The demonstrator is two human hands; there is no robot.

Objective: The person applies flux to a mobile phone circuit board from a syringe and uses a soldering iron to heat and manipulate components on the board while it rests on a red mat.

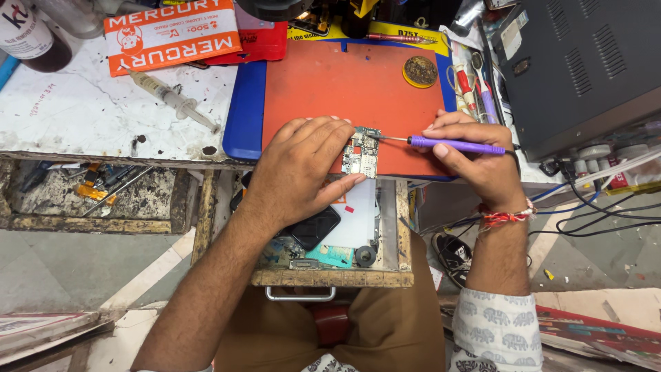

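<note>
A small green circuit board (363,153) lies at the near edge of an orange work mat (330,83). My left hand (299,169) rests flat over the board's left side, its fingertips and thumb pressing it down. My right hand (475,162) grips a purple-handled screwdriver (454,145), held level. Its thin metal tip touches the board's upper right corner. A red thread band circles my right wrist.
An open wooden drawer (330,275) below the bench holds a black phone (313,227) and small parts. A syringe (172,100) and an orange box (172,34) lie at the left. A round tin (420,71), hand tools (475,89) and a dark metal unit (585,62) stand at the right.
</note>
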